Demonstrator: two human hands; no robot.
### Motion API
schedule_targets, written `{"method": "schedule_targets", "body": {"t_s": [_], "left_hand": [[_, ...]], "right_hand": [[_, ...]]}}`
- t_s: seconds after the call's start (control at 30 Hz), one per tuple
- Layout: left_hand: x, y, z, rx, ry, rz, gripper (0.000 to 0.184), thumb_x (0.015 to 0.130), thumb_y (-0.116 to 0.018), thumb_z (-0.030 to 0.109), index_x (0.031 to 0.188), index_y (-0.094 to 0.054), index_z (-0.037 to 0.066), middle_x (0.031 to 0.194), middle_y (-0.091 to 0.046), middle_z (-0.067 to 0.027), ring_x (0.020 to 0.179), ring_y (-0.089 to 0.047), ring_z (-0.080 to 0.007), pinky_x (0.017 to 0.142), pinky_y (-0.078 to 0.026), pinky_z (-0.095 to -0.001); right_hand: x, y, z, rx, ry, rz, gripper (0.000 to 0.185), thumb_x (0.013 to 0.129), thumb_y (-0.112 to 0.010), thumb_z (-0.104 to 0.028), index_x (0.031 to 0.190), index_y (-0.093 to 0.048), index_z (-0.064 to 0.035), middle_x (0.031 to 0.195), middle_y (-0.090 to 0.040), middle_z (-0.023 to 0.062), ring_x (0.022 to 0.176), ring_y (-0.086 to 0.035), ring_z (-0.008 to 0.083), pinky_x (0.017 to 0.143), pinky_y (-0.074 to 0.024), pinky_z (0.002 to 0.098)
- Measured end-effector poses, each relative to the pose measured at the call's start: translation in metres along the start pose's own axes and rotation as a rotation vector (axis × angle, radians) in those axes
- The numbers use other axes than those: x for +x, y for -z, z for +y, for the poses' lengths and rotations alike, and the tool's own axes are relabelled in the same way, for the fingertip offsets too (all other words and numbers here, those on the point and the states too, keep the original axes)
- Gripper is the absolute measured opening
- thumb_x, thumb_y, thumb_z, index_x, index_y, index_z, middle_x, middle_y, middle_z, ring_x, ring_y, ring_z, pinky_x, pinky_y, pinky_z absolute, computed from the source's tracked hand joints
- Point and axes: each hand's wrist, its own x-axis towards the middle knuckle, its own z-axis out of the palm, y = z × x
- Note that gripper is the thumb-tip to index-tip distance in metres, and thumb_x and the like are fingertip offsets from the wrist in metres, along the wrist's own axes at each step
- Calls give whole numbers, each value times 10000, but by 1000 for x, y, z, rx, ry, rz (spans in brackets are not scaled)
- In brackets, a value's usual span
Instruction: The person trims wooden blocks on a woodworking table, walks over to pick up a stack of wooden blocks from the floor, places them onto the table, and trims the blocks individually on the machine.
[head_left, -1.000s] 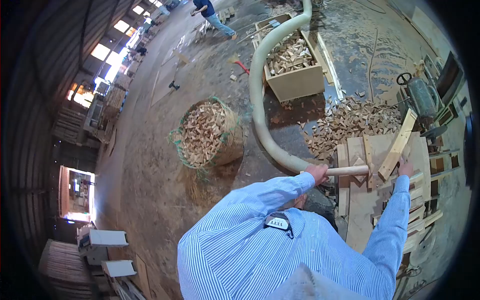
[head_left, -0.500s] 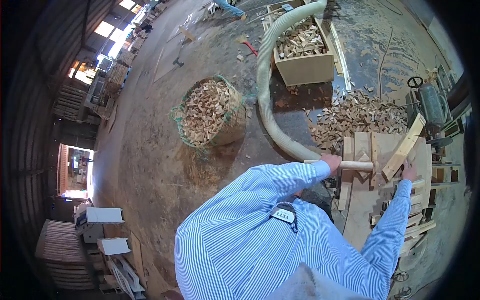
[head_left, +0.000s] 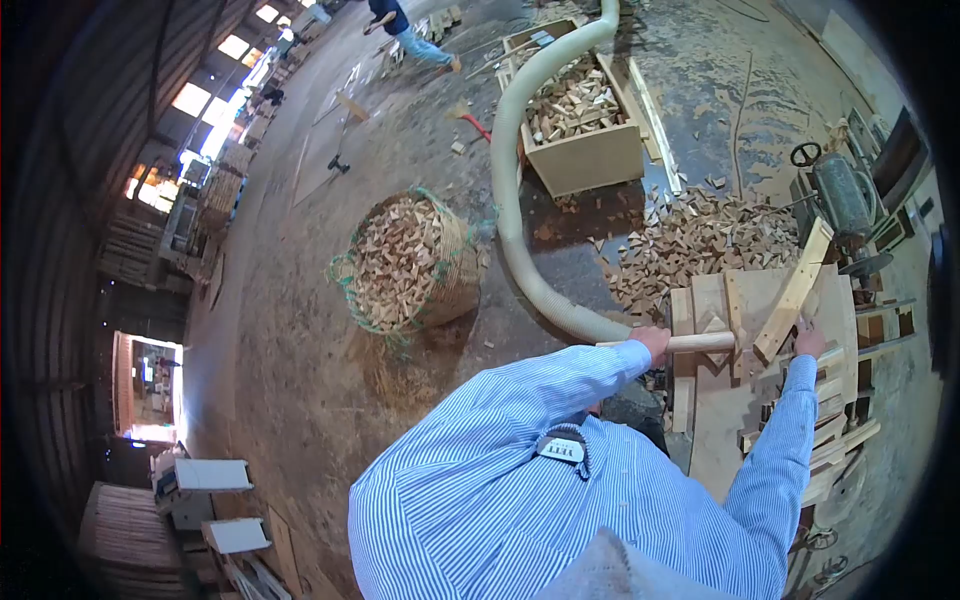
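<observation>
My left hand (head_left: 652, 343) is wrapped round a round wooden handle (head_left: 700, 343), which lies level over the plywood work board (head_left: 715, 435). The handle's far end meets a narrow wooden crosspiece (head_left: 736, 312). A pale square-cornered wood piece (head_left: 714, 358) shows partly beneath the handle. My right hand (head_left: 810, 341) is on the board's right side, just beside the lower end of a slanted wooden bar (head_left: 793, 292). At least one of its fingers stretches forward; nothing is visible in its grasp. Several wood strips (head_left: 828, 425) lie near my right forearm.
Beyond the board, triangular offcuts (head_left: 700, 240) cover the floor by a motor-like machine (head_left: 845, 195). A thick ribbed hose (head_left: 510, 170) curves past a crate (head_left: 585, 165) of offcuts. A woven basket (head_left: 455, 265) of offcuts stands to the left. Another person (head_left: 405, 35) is far off.
The view has tilted, so the basket, crate and board sit further left in it. More of the distant person shows. My left hand still grips the handle; my right stays beside the slanted bar.
</observation>
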Motion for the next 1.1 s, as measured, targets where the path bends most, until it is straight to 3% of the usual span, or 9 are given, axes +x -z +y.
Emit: {"method": "schedule_targets", "body": {"t_s": [0.13, 0.2, 0.53, 0.63, 0.77, 1.1], "left_hand": [[2, 6, 8, 5, 24, 2, 325, 792, -780, 262, 1060, -713, 91, 1033, -750, -161, 1005, -726, -353, 881, -578, -481], [3, 12, 12, 1, 23, 1, 323, 796, -776, 266, 1061, -717, 91, 1033, -751, -164, 1002, -728, -351, 882, -579, -481], [4, 9, 3, 4, -43, -16, 314, 807, -747, 265, 1056, -714, 76, 1025, -750, -182, 966, -733, -362, 838, -591, -499], [15, -3, 3, -2, -101, 2, 318, 809, -746, 266, 1053, -700, 67, 1034, -745, -190, 964, -729, -375, 838, -588, -506], [12, 4, 2, -8, -76, -29, 331, 815, -751, 268, 1071, -692, 66, 1045, -743, -183, 983, -723, -376, 839, -585, -504], [3, 8, 5, -33, -34, -34, 290, 814, -739, 249, 1063, -694, 108, 1010, -747, -149, 973, -721, -364, 842, -581, -491]], "right_hand": [[-1, 0, -1, 29, -55, 5, 596, 910, -725, -429, 1338, -648, -21, 1181, -696, 294, 1096, -684, 419, 959, -521, 483], [-2, 2, -4, 144, -121, -48, 570, 927, -729, -357, 1327, -633, 37, 1254, -666, 296, 1174, -647, 404, 1016, -495, 456], [-18, 18, -28, 277, -197, -69, 594, 910, -742, -366, 1332, -632, 37, 1247, -669, 299, 1159, -653, 416, 1002, -498, 471], [-21, 17, -26, 133, -116, 49, 585, 901, -747, -360, 1324, -642, 31, 1212, -680, 303, 1131, -660, 430, 996, -501, 476], [-30, 32, -47, 111, -76, 37, 556, 896, -743, -345, 1309, -660, 18, 1166, -695, 308, 1119, -662, 447, 997, -501, 480], [-5, 7, -7, 203, -45, -65, 603, 932, -715, -365, 1357, -606, 48, 1335, -624, 295, 1231, -608, 423, 1059, -468, 473]]}}
